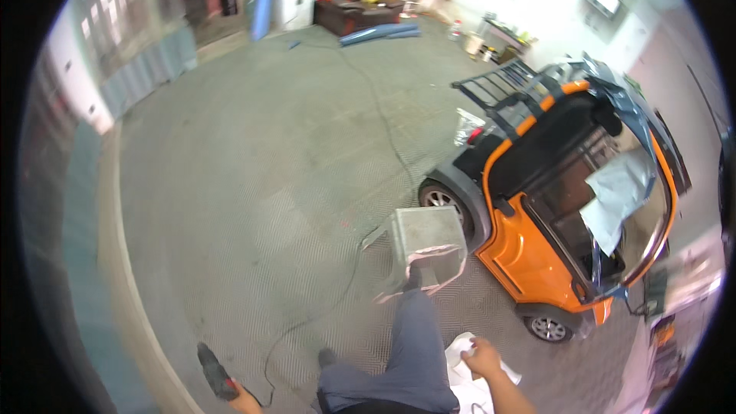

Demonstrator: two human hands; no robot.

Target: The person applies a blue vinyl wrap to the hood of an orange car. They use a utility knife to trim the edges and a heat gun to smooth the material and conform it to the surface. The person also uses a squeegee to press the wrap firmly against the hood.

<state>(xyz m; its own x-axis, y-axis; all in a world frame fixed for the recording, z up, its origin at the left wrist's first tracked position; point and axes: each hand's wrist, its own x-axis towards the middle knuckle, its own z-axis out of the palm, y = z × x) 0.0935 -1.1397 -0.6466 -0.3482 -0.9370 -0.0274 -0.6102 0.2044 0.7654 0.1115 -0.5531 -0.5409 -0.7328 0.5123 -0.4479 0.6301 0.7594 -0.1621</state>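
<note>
Low on the left, my left hand [244, 399] is closed around a dark corded power tool [218, 372] with a red spot by the fingers. The tool's exact kind is not clear. My right hand [481, 358] pinches the edge of a crumpled white sheet [461, 389], which hangs beside my leg. Whether it is paper, film or cloth I cannot tell. One leg in grey trousers [418, 333] reaches forward, its dark shoe at the open side of a grey stool [425, 221].
An orange three-wheeled vehicle [510, 257] stands on the right, with light-blue film [619, 192] on its window. A black cable [326, 317] crosses the ribbed grey floor [253, 184]. Blue rolls [379, 34] lie before a brown armchair [345, 0] at the back.
</note>
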